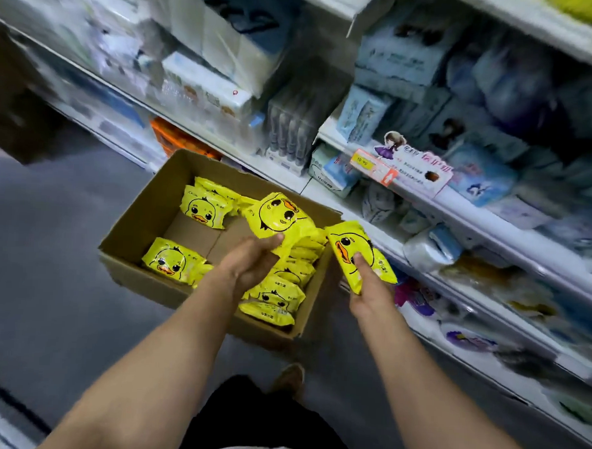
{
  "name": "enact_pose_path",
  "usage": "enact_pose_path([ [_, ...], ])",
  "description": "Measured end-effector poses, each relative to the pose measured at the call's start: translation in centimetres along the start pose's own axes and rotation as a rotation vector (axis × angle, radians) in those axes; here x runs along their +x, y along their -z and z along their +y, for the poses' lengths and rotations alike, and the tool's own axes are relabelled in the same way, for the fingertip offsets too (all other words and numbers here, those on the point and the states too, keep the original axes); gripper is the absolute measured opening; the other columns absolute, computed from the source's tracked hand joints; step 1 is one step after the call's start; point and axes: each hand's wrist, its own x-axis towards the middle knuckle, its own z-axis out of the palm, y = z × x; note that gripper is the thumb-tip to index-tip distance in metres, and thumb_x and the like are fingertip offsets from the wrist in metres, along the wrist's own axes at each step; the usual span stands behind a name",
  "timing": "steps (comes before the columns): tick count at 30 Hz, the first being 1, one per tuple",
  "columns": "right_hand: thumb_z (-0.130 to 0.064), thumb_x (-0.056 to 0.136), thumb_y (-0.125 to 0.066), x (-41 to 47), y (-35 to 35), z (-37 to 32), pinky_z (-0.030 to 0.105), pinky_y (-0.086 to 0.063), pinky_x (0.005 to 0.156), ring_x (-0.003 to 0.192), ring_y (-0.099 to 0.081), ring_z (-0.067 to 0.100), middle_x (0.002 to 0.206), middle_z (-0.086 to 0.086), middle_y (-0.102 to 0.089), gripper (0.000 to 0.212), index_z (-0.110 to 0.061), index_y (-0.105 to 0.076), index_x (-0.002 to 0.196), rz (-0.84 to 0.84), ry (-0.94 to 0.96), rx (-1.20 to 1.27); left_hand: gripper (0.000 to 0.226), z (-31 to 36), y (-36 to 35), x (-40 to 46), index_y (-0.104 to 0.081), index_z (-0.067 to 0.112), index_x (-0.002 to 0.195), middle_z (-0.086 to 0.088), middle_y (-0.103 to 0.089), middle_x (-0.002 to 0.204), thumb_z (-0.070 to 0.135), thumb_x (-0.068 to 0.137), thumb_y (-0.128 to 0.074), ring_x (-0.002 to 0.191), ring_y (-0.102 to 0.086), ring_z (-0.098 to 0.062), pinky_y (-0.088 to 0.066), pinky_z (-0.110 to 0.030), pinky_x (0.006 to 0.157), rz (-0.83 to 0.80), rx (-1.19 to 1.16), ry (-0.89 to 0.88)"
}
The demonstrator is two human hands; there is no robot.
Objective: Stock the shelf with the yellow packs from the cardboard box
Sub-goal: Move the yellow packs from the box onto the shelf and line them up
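Hands (pixel 252 263) (pixel 370 288) outstretched, each gripping yellow pack (pixel 281 217)

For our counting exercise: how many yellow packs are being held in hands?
2: one in the left hand above the box, one in the right hand beside it.

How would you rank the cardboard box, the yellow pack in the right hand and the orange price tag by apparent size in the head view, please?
1. cardboard box
2. yellow pack in the right hand
3. orange price tag, which sits farther away, so its rank is less sure.
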Motion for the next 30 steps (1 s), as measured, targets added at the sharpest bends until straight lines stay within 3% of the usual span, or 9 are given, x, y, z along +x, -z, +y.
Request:
enact_pose_path([
  [4,-0.001,0.087,-0.071,-1.8,2.7,-1.7,0.029,-0.060,0.061,0.092,-0.070,0.022,0.124,0.013,-0.068,0.047,-0.008,-0.059,0.132,-0.023,0.063,0.187,0.046,-1.1,-3.2,-0.5,-0.051,-0.002,0.131,-0.020,-0.064,0.123,-0.011,0.086,-0.054,0.107,-0.066,-0.029,-0.056,-0.041,0.090,-0.184,-0.091,-0.041],
  [7,-0.004,0.088,-0.070,-3.8,5.1,-2.6,0.040,-0.059,0.077,0.107,-0.068,0.025,0.121,0.005,-0.070,0.045,-0.016,-0.060,0.131,-0.014,0.076,0.274,0.056,-2.3,-5.7,-1.6,-0.047,0.002,0.138,-0.020,-0.061,0.129,-0.015,0.084,-0.050,0.106,-0.067,-0.030,-0.057,-0.043,0.088,-0.311,-0.100,-0.065],
  [11,-0.005,0.089,-0.069,-6.2,8.7,-3.1,0.043,-0.061,0.075,0.109,-0.069,0.025,0.121,0.004,-0.071,0.042,-0.016,-0.061,0.129,-0.001,0.157,0.376,0.064,-4.6,-7.9,-2.8,-0.047,0.001,0.139,-0.022,-0.057,0.134,-0.007,0.077,-0.057,0.121,-0.058,-0.036,-0.053,-0.046,0.095,-0.412,-0.112,-0.044],
  [14,-0.006,0.090,-0.069,-7.6,11.2,-3.2,0.040,-0.062,0.074,0.108,-0.069,0.025,0.123,0.006,-0.070,0.041,-0.014,-0.060,0.130,0.008,0.224,0.455,0.061,-5.8,-10.3,-4.3,-0.053,0.004,0.135,-0.017,-0.064,0.127,0.013,0.077,-0.069,0.117,-0.062,-0.030,-0.056,-0.042,0.089,-0.490,-0.055,-0.033],
  [17,-0.006,0.090,-0.069,-9.1,14.3,-3.5,0.041,-0.061,0.078,0.110,-0.068,0.028,0.122,0.011,-0.070,0.041,-0.009,-0.059,0.130,0.038,0.286,0.520,0.060,-7.7,-13.2,-5.8,-0.053,0.007,0.136,-0.016,-0.064,0.127,0.027,0.081,-0.065,0.113,-0.065,-0.028,-0.057,-0.042,0.088,-0.468,0.118,-0.052],
  [21,-0.005,0.090,-0.069,-11.3,19.2,-5.9,0.040,-0.061,0.080,0.112,-0.067,0.029,0.123,0.012,-0.069,0.040,-0.006,-0.058,0.128,0.091,0.367,0.623,0.058,-10.4,-18.5,-8.4,-0.055,0.008,0.134,-0.015,-0.067,0.122,0.023,0.079,-0.069,0.107,-0.068,-0.028,-0.060,-0.043,0.079,-0.493,0.262,-0.044],
  [24,-0.003,0.090,-0.068,-12.8,23.2,-8.6,0.039,-0.060,0.083,0.105,-0.069,0.024,0.120,0.008,-0.070,0.034,-0.011,-0.059,0.121,0.106,0.457,0.696,0.042,-12.4,-23.4,-10.4,-0.058,0.003,0.127,-0.015,-0.073,0.105,0.009,0.086,-0.067,0.087,-0.073,-0.028,-0.060,-0.045,0.063,-0.549,0.328,-0.045],
  [28,0.002,0.089,-0.067,-14.0,29.5,-13.0,0.030,-0.060,0.080,0.091,-0.072,0.014,0.113,0.004,-0.071,0.039,-0.012,-0.058,0.124,0.105,0.595,0.791,0.046,-15.4,-30.7,-12.9,-0.057,0.002,0.130,-0.020,-0.067,0.119,0.001,0.085,-0.067,0.096,-0.069,-0.030,-0.059,-0.050,0.077,-0.619,0.455,-0.105],
  [30,0.005,0.089,-0.065,-14.6,33.3,-15.2,0.029,-0.061,0.078,0.092,-0.071,0.016,0.109,0.003,-0.071,0.033,-0.014,-0.061,0.116,0.090,0.639,0.824,0.045,-17.1,-34.5,-14.6,-0.058,0.002,0.128,-0.020,-0.067,0.117,-0.002,0.084,-0.067,0.088,-0.070,-0.029,-0.060,-0.049,0.071,-0.652,0.515,-0.139],
])
